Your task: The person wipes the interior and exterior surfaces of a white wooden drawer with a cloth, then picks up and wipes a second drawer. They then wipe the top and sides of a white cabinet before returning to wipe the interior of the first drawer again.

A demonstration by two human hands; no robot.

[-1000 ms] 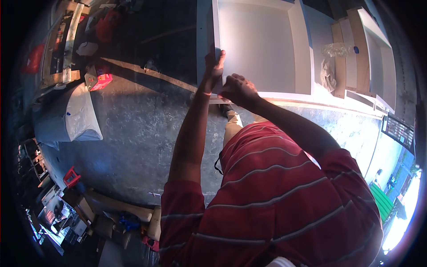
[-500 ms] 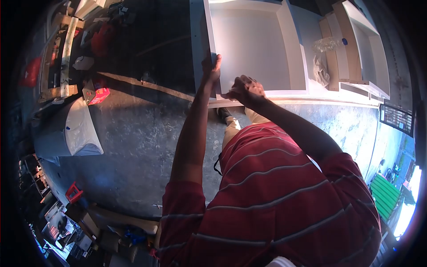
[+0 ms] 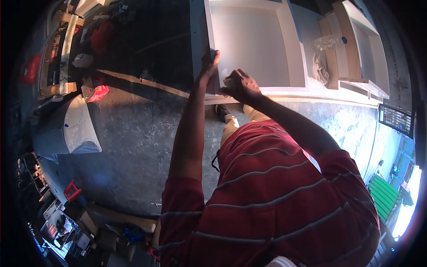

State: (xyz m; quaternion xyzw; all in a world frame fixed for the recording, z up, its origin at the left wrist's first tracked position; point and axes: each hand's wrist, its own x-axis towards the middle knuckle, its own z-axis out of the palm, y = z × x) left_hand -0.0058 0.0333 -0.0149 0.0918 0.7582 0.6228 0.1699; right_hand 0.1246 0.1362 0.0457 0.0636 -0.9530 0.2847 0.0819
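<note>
From where I stand, a shallow white box [image 3: 251, 44] lies on a pale worktop [image 3: 307, 26], its hollow side facing up, and the person in the red striped shirt [image 3: 267, 196] leans over its near side. The left hand [image 3: 210, 66] is at the box's left wall, near the front corner; its grip is closed around that wall, thumb up by the rim and fingers on the outer side. The right hand [image 3: 242, 86] is just inside that same corner of the box, its fingers bent inward. A pale blur shows by the fingertips, and I cannot tell whether this grip is closed on anything.

Right of the box sit a crumpled pale wrapping [image 3: 320, 69] and a clear plastic bundle [image 3: 324, 43]. Farther right of it, beyond some wooden boards [image 3: 330, 53], is a second white frame [image 3: 373, 49], tilted. On the floor [image 3: 133, 142], well to the left of the box, I see a red carton [image 3: 94, 92] and a pale covered object [image 3: 80, 131].
</note>
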